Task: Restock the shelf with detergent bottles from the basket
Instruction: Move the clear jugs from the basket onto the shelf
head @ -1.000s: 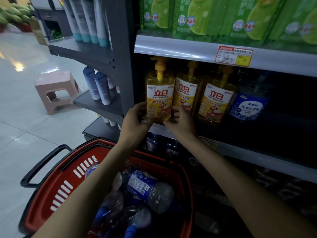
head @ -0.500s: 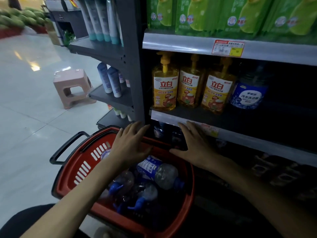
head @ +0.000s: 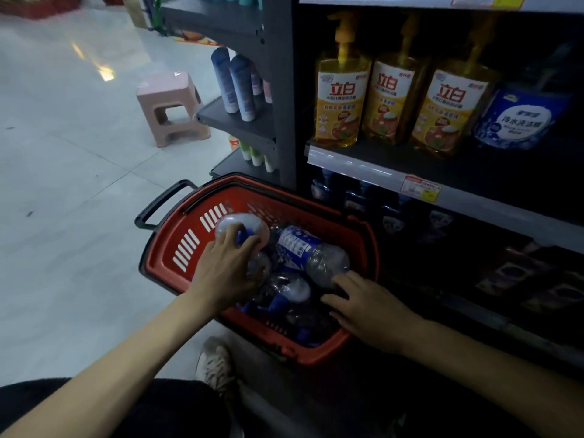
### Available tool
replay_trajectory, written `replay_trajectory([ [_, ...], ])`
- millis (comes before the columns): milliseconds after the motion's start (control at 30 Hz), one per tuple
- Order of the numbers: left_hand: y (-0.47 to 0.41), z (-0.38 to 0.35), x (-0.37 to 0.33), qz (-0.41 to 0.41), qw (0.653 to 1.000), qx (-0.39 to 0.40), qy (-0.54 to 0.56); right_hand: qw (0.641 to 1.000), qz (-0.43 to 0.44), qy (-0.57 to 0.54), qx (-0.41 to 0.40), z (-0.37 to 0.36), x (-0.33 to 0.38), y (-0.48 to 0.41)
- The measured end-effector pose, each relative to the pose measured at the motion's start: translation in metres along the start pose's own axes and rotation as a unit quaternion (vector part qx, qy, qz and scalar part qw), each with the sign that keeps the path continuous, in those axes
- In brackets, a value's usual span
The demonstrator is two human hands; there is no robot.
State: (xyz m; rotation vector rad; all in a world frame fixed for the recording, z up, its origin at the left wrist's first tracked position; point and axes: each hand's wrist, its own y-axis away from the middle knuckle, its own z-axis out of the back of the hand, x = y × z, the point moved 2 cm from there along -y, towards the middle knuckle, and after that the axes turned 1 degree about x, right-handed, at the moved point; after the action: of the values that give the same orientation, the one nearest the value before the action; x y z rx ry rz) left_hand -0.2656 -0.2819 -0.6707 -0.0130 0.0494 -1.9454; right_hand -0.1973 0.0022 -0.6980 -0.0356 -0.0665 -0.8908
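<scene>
A red basket point(head: 164, 257) on the floor holds several clear detergent bottles with blue labels and blue caps. My left hand point(head: 226, 273) reaches into it, its fingers laid over one clear bottle point(head: 249, 224) at the far left side. My right hand point(head: 368, 306) hovers at the basket's near right, fingers spread beside the base of a blue-labelled bottle point(head: 303, 248). On the shelf point(head: 354, 169) above stand three yellow pump bottles point(head: 339, 99) and a blue-labelled bottle point(head: 521, 121).
A pink plastic stool point(head: 172, 107) stands on the tiled floor to the left. A side rack point(head: 234, 121) holds white and blue tubes. Dark goods fill the lower shelf point(head: 521, 279). My shoe point(head: 215, 365) is just in front of the basket.
Both hands let go of the yellow pump bottle on the shelf, then came down into the basket. The camera view tilted downward with them.
</scene>
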Motion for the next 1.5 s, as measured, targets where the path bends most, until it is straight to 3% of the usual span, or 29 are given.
replay_trajectory([
  [233, 0.039, -0.02, -0.015, -0.02, 1.0, -0.013, 0.019, 0.998, 0.046, 0.034, 0.019, -0.005, -0.009, 0.0],
  [333, 0.045, -0.015, -0.02, -0.07, 0.997, -0.016, 0.002, 0.998, 0.027, 0.017, 0.053, 0.0, -0.008, 0.001],
  [467, 0.049, -0.013, -0.03, -0.134, 0.991, -0.002, -0.005, 0.999, -0.001, -0.022, 0.026, 0.002, -0.013, 0.009],
  [667, 0.04, -0.014, -0.048, -0.168, 0.986, 0.013, 0.01, 0.999, -0.026, -0.031, 0.015, 0.001, -0.031, 0.025],
  [1033, 0.01, -0.006, -0.116, -0.35, 0.929, -0.07, -0.095, 0.989, -0.113, -0.026, 0.088, 0.014, -0.073, 0.104],
  [1200, -0.01, -0.001, -0.145, -0.335, 0.932, -0.101, -0.099, 0.981, -0.171, -0.041, 0.08, 0.02, -0.087, 0.16],
  [1400, -0.021, 0.002, -0.192, -0.347, 0.935, -0.039, -0.053, 0.973, -0.216, -0.038, 0.071, 0.014, -0.101, 0.226],
  [1500, -0.022, 0.008, -0.213, -0.396, 0.916, -0.008, -0.061, 0.964, -0.249, -0.025, 0.089, 0.012, -0.109, 0.256],
])
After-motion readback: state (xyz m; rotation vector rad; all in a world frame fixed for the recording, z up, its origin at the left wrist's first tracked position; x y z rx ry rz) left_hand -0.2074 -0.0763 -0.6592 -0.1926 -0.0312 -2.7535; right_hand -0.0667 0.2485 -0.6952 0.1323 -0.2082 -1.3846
